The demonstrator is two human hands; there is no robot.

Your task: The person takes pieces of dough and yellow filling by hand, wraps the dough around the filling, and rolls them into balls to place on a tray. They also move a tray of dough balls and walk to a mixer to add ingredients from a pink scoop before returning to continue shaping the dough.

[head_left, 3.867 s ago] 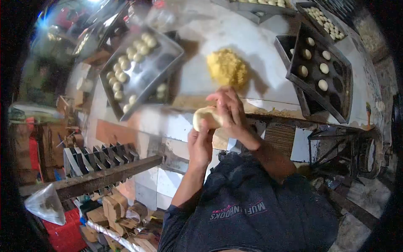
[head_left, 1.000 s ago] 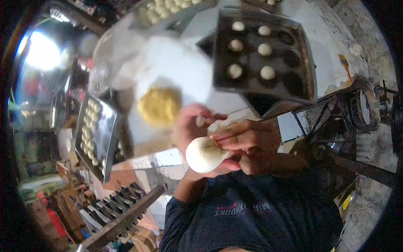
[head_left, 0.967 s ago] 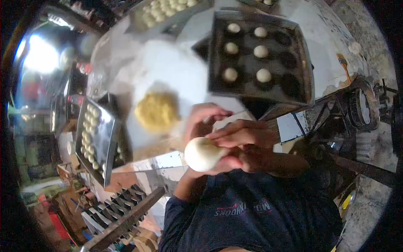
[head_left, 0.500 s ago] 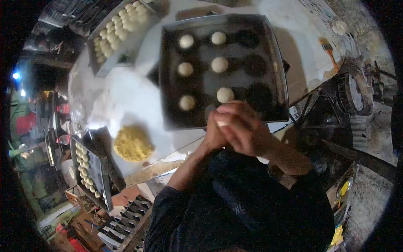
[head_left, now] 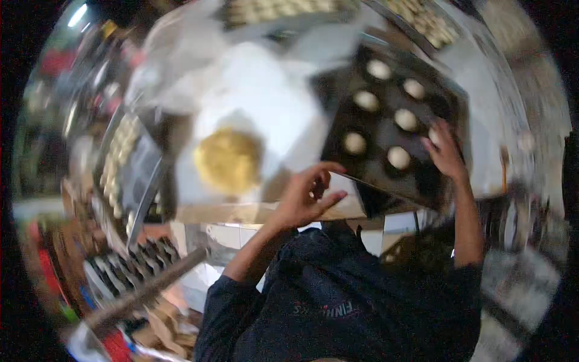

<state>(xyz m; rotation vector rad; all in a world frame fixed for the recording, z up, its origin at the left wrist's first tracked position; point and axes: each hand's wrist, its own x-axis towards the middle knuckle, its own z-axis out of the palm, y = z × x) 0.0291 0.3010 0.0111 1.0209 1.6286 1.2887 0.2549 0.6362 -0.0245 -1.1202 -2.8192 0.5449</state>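
My right hand [head_left: 447, 154] reaches over the dark baking tray [head_left: 378, 131] with its fingers around a pale dough ball [head_left: 433, 136], which is partly hidden by them. The ball is at the tray's right side, in line with two rows of round dough balls [head_left: 406, 119]. My left hand [head_left: 309, 196] is held off the tray's near left edge, thumb and fingers apart, with nothing in it. On the floured table to its left sits a rounded yellow mass [head_left: 228, 161], blurred, that looks like dough or filling.
Trays filled with pale balls stand at the far side, one at the top middle [head_left: 283, 8] and one at the top right [head_left: 425, 21]. Another tray [head_left: 140, 175] with balls is at the left. A brush [head_left: 504, 169] lies right of the baking tray.
My hands were together at the tray's near edge and have parted. The right went right onto the tray with a dough ball; the left moved left and opened. The view turned leftward.
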